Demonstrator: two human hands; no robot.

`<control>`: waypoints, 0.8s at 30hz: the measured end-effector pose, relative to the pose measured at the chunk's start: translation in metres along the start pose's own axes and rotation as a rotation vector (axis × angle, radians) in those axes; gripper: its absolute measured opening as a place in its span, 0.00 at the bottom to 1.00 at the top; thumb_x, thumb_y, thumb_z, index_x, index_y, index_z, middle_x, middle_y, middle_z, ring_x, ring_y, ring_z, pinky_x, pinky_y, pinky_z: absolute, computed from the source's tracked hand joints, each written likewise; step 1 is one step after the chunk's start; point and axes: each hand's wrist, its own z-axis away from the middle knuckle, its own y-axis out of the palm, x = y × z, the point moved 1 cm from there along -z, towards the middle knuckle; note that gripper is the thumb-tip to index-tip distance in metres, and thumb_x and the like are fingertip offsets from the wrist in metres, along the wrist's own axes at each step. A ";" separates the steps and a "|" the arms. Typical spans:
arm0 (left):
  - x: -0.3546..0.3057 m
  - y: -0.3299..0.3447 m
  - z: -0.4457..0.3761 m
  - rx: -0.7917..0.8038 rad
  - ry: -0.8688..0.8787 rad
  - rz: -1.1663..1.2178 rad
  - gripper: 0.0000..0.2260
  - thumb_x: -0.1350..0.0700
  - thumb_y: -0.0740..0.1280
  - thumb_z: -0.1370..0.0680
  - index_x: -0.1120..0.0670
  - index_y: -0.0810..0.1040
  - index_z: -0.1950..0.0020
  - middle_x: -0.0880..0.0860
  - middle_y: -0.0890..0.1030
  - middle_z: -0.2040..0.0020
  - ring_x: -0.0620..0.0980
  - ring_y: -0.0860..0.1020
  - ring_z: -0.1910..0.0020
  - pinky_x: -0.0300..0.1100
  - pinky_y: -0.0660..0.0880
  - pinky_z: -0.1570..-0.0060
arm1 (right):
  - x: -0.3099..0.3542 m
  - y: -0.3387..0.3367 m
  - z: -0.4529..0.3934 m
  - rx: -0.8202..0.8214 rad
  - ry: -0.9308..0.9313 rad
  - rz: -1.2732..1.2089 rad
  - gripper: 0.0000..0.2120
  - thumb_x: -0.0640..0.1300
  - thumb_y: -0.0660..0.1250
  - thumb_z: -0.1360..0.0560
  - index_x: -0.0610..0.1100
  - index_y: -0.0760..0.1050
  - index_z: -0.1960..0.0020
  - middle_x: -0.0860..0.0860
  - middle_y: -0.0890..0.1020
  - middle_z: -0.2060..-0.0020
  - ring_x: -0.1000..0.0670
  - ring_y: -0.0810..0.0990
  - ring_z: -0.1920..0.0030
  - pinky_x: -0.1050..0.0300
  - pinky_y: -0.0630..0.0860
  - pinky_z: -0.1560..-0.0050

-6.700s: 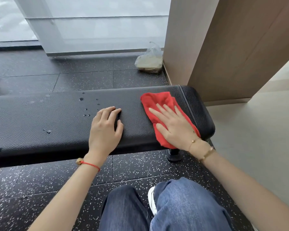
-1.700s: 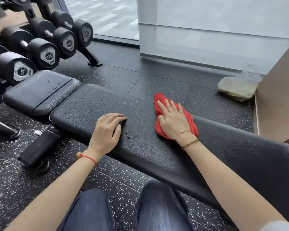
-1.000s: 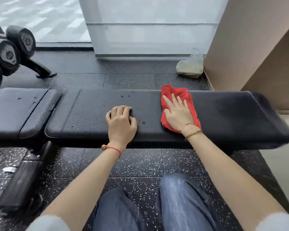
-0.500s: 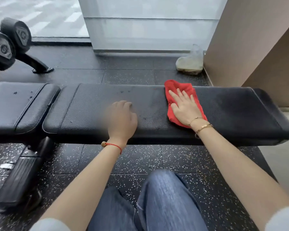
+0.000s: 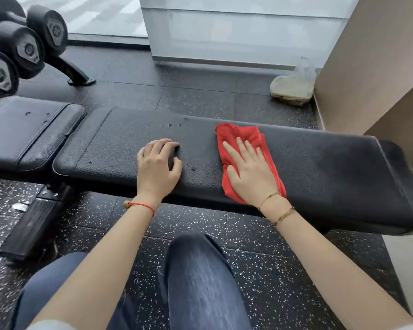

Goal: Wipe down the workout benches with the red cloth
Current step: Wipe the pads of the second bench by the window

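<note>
Pressing flat with its fingers straight and slightly spread, the right hand (image 5: pixel 250 172) lies on the red cloth (image 5: pixel 242 139), which sits on the long black pad of the workout bench (image 5: pixel 320 167), a little right of the pad's middle. Half a second ago the cloth lay in much the same part of the pad; 1.7 s ago it was among the droplets nearer the seat end. The left hand (image 5: pixel 157 167) rests on the pad beside it, fingers curled under and holding nothing, as in every earlier picture. A few water drops (image 5: pixel 174 125) remain near the far edge, left of the cloth, and more dot the shorter seat pad (image 5: pixel 29 129) at left. Dumbbells (image 5: pixel 24 46) on their rack stand beyond that seat. A clear plastic bag (image 5: pixel 293 86) lies on the speckled floor by the wall corner.
</note>
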 end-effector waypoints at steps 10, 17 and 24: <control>-0.002 -0.001 0.001 0.006 0.000 -0.004 0.16 0.53 0.62 0.24 0.51 0.76 0.37 0.50 0.77 0.37 0.53 0.71 0.34 0.53 0.64 0.30 | 0.026 0.008 -0.039 0.017 0.075 -0.017 0.28 0.49 0.52 0.20 0.51 0.49 0.21 0.44 0.50 0.21 0.45 0.48 0.22 0.50 0.40 0.23; -0.004 -0.003 0.002 0.022 -0.001 0.006 0.16 0.55 0.64 0.23 0.53 0.76 0.36 0.52 0.77 0.36 0.55 0.71 0.33 0.55 0.64 0.30 | 0.003 0.000 0.016 -0.016 0.002 -0.016 0.28 0.48 0.53 0.20 0.53 0.51 0.22 0.47 0.53 0.22 0.48 0.51 0.22 0.52 0.43 0.22; -0.008 -0.002 0.004 0.019 -0.027 0.002 0.16 0.56 0.63 0.23 0.54 0.76 0.36 0.52 0.76 0.35 0.55 0.70 0.33 0.54 0.63 0.29 | -0.022 -0.010 -0.040 0.001 0.277 0.021 0.28 0.48 0.51 0.19 0.49 0.50 0.21 0.43 0.51 0.22 0.45 0.49 0.22 0.49 0.42 0.23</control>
